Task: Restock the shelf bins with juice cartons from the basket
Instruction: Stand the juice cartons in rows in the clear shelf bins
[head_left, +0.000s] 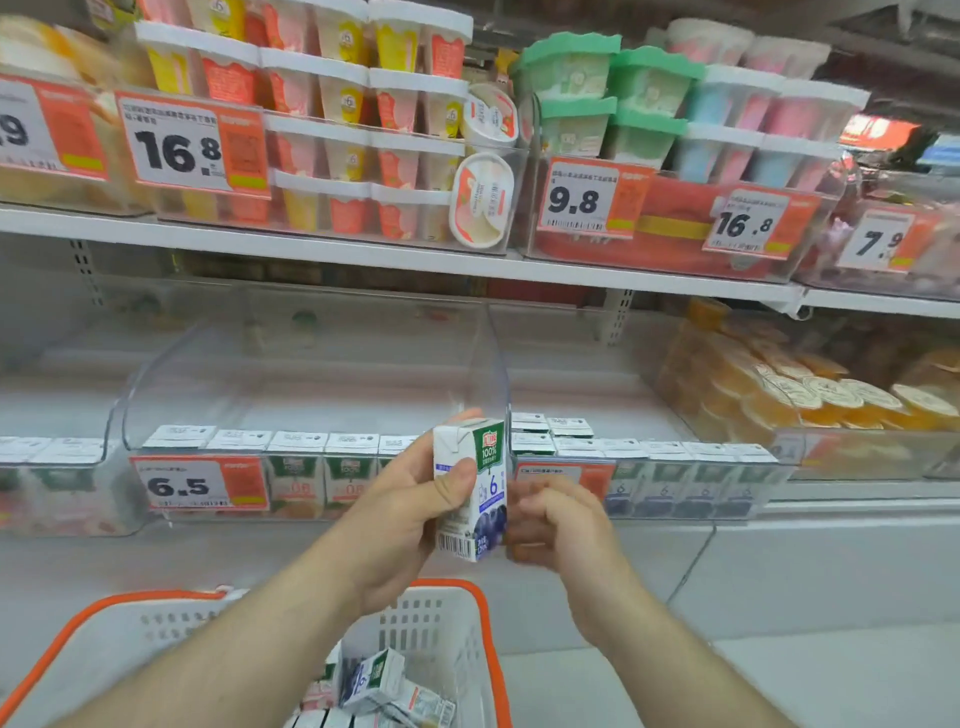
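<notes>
Above the hands runs a white upper shelf (395, 260) loaded with clear tubs of colourful dessert cups (363, 130) and price tags (176, 148). Behind the fingers, on the lower shelf, stand clear shelf bins: the middle bin (311, 374) holds a front row of small cartons (311, 467) behind a 6.5 tag (200, 484), and the right bin (649, 395) holds more cartons (691, 483) of the blue kind, stacked two high at its left end. Further right of the hands lie packs of orange jelly cups (810, 395). Below the forearms sits a white basket (436, 629) with an orange rim, several loose juice cartons (374, 680) lying tilted inside it. The left hand (410, 509) holds one juice carton (470, 488) upright in front of the divide between the two bins, thumb pressed across its front face and fingers curled round its far side. The right hand (550, 519) is just beside the carton on its right, blurred, its fingers loosely curled; whether they touch the carton I cannot tell.
</notes>
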